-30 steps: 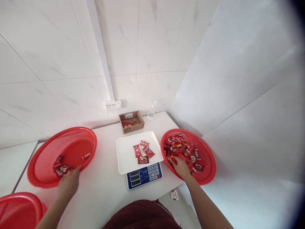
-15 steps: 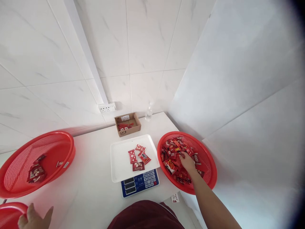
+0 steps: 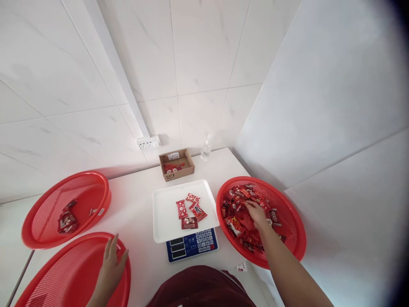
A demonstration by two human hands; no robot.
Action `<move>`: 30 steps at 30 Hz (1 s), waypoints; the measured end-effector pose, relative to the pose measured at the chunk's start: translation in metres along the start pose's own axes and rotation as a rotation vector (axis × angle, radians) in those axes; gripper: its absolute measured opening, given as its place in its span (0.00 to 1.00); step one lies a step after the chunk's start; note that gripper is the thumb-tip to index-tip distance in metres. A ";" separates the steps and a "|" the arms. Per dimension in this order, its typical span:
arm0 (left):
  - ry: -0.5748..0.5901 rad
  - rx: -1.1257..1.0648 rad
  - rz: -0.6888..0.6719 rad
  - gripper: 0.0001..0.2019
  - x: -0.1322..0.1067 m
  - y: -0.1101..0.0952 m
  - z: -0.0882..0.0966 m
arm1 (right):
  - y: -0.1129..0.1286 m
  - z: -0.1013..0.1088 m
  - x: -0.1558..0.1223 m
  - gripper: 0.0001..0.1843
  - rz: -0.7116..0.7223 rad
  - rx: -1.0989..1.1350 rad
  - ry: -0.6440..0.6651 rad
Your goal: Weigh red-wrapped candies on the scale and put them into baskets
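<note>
My right hand (image 3: 256, 214) reaches into the red mesh basket (image 3: 297, 226) on the right, its fingers stretched over a heap of small red candy packets (image 3: 244, 219). No packet shows clearly in its grasp. At lower left, my left hand (image 3: 112, 261) is over the near rim of another red basket (image 3: 126, 273), fingers apart, thumb spread. Between the hands, a white tray (image 3: 164, 217) sits on a blue digital scale (image 3: 193, 246). Several wrapped candies lie on the tray, among them a dark red packet (image 3: 189, 223) and a pink-red packet (image 3: 181, 209).
Behind the near-left basket stands a third red basket (image 3: 105, 194) with a few dark red packets (image 3: 67, 221). An SF cardboard box (image 3: 179, 174) and a clear bottle (image 3: 206, 148) stand by the tiled wall. A small printed packet (image 3: 242, 267) lies near the table's front edge.
The near-left basket has come much further into view, moved rightward along with my left hand. My right hand's fingers have shifted slightly within the candy heap. The view has turned a little left.
</note>
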State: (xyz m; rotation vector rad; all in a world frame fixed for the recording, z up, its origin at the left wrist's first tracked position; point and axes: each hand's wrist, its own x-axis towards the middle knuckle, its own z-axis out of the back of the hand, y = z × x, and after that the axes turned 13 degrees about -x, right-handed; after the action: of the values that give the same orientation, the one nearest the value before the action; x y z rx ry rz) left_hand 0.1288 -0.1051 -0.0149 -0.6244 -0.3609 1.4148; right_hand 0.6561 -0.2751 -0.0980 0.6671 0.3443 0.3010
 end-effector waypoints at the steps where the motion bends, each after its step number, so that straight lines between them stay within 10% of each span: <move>1: 0.038 -0.024 0.006 0.31 0.001 -0.011 -0.001 | -0.001 0.001 -0.002 0.15 -0.013 -0.004 -0.005; 12: 0.206 0.044 -0.058 0.19 0.039 -0.046 -0.008 | 0.041 0.038 -0.044 0.17 0.029 -0.059 -0.098; 20: 0.320 -0.063 -0.111 0.28 0.041 -0.069 -0.010 | 0.136 0.000 -0.126 0.18 0.323 0.216 0.446; 30: 0.062 0.141 -0.099 0.27 0.009 0.000 0.015 | 0.143 -0.069 -0.168 0.35 0.785 -0.478 0.287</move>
State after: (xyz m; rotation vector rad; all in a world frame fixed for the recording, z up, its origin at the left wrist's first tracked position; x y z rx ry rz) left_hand 0.1213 -0.0932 -0.0038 -0.5267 -0.2371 1.3105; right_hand 0.4542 -0.1940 -0.0205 0.2551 0.2549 1.1965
